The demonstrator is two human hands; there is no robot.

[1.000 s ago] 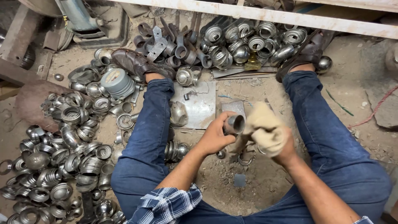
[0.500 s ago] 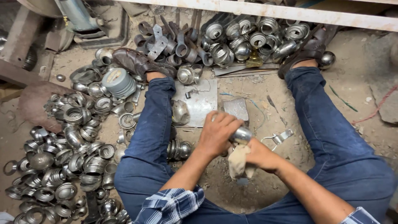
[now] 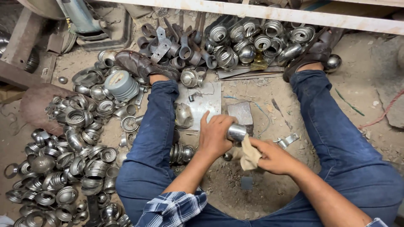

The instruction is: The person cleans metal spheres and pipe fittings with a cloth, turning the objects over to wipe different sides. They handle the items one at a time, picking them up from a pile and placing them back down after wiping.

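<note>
Your left hand [image 3: 215, 136] is wrapped around a small shiny metal cup [image 3: 237, 132], so only its open end shows past your fingers; the rest of its shape is hidden. Your right hand [image 3: 273, 156] is clenched on a tan cloth [image 3: 249, 154] bunched against the cup's underside, and your palm covers most of the cloth. Both sit low between your knees, just in front of the flat steel plate [image 3: 206, 105] and the grey block [image 3: 242, 113] on the dirt floor [image 3: 261, 185]. Your left leg cuts off part of the heap of metal rings [image 3: 75, 159], and another pile [image 3: 248, 42] lies beyond your feet. A small bracket [image 3: 288, 140] lies near your right wrist.
</note>
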